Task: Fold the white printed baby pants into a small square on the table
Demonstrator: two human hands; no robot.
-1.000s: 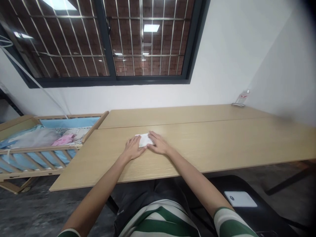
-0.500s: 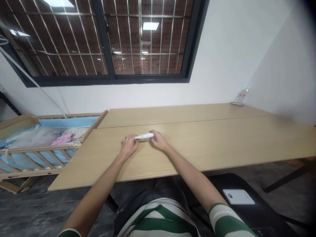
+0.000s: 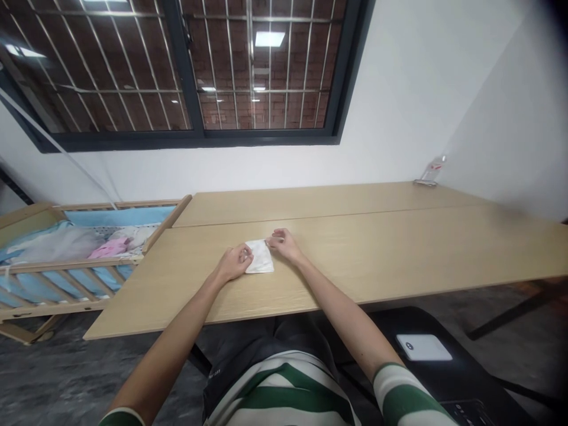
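A small white folded cloth (image 3: 261, 261) lies flat on the light wooden table (image 3: 377, 254), near its front left part. My left hand (image 3: 234, 262) rests at the cloth's left edge, fingers curled and pinching that edge. On the other side, my right hand (image 3: 283, 244) pinches the far right corner with its fingers together. Both forearms reach out over the table's front edge.
A wooden baby cot (image 3: 66, 248) with blue lining and pink and white clothes stands left of the table. A clear stand (image 3: 428, 175) sits at the table's far right corner. A white device (image 3: 423, 347) lies on a black chair at lower right. The window and wall are behind.
A second ago both hands pressed flat on the cloth. Half a second ago they held it raised on edge. Now it lies flat again, folded, with both hands pinching its edges.
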